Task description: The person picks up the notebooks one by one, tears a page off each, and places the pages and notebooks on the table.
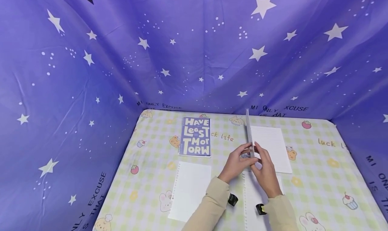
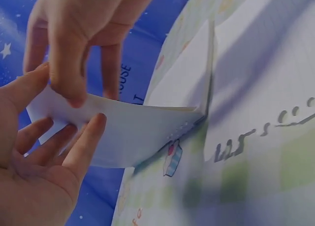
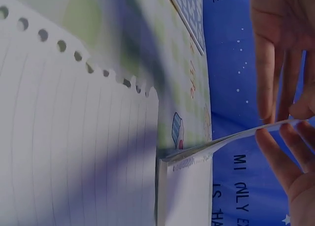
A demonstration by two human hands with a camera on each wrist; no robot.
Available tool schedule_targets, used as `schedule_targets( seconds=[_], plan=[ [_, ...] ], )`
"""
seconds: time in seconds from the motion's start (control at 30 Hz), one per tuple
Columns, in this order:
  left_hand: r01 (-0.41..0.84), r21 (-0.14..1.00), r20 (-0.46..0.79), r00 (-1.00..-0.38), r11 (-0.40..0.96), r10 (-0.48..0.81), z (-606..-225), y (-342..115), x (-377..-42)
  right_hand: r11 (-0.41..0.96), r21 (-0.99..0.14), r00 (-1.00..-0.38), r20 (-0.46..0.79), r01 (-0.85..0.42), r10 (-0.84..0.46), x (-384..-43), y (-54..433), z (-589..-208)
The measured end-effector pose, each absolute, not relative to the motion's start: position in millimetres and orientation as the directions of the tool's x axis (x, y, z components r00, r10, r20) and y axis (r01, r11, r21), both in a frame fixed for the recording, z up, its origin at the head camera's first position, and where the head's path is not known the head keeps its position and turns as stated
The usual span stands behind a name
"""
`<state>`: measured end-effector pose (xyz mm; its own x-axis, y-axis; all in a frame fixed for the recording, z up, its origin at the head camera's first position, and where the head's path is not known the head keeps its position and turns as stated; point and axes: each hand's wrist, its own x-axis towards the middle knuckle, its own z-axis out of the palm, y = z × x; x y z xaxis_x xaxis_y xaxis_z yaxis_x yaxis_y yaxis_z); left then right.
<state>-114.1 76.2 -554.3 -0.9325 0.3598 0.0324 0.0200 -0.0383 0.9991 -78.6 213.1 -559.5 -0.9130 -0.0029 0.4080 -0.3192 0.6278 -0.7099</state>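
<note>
An open notebook [image 1: 283, 153] lies at the right of the table, lined pages facing up. From its left side a raised leaf [image 1: 248, 131] stands nearly upright; the left wrist view shows its pale face and small holes near the fold. My left hand [image 1: 236, 162] pinches the leaf's near edge from the left, with fingertips [image 2: 93, 130] against that face. Opposite, my right hand [image 1: 267, 173] pinches the same leaf, its thumb over the edge. How many sheets they hold cannot be made out. Below the hands lies a loose lined sheet [image 3: 64, 132] with torn holes.
A closed blue notebook [image 1: 196, 136] with large white lettering lies at the back, left of the hands. In front of it is another loose white sheet [image 1: 191, 190] with a holed edge. A green checked cloth [image 1: 148, 180] covers the table; purple starry curtains [image 1: 188, 55] surround it.
</note>
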Motion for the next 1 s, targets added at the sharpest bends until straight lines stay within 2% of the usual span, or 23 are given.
schedule_targets(
  seconds=[0.2,0.43,1.0],
  plan=[
    [0.049,0.998,0.030,-0.922,0.038,0.386,-559.2,84.7,-111.6,0.604,-0.741,-0.912,0.406,-0.292,0.058,-75.5,218.4,-553.6],
    [0.105,0.983,0.033,-0.910,0.152,0.413,-566.3,90.1,-110.1,0.626,-0.729,-0.904,0.419,-0.276,0.089,-73.8,226.6,-554.5],
    [0.131,0.952,-0.006,-0.896,0.277,0.443,-579.1,99.0,-106.8,0.632,-0.762,-0.906,0.356,-0.141,0.227,-72.3,240.8,-553.1]
  ],
)
